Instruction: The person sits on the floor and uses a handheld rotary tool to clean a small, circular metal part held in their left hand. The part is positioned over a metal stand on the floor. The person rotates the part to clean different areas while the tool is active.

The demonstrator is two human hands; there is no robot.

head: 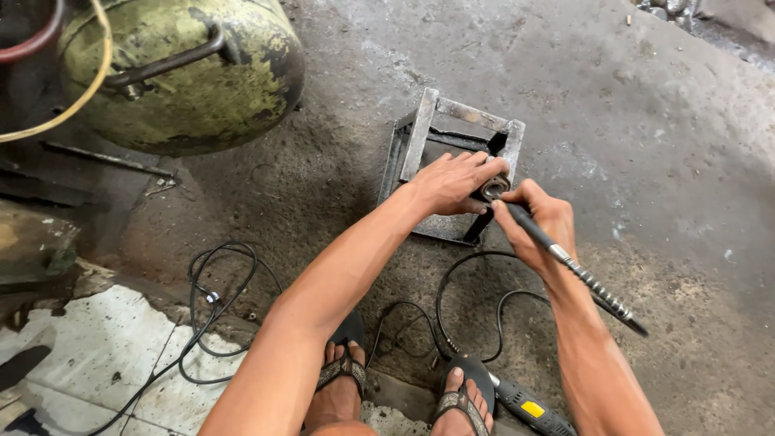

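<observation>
While the left hand (449,182) presses flat over a small metal ring (492,188), fingers together and pinning it against the top corner of a steel frame (420,133), the right hand (542,222) is clamped pen-fashion round a slim handpiece (529,228) whose tip meets the ring's rim. The ring sits at the frame's near right corner, between both hands; whether it rests loose or is fixed there I cannot tell.

The chief risk looks like a slip: the left fingertips lie just beside the tool's tip, so if the tip skids off the round rim it would likely run into them. Nothing but hand pressure seems to hold the ring, so it could spin or jump off the narrow bar.

The flexible shaft (601,295) bends back sharply past the right wrist toward the motor (525,404) near the sandalled feet (460,400); a kink or a tug there could jerk the tip. Loose black cable (211,300) coils on the floor by the feet and could snag. Bare hands and toes would take any grit thrown off.
</observation>
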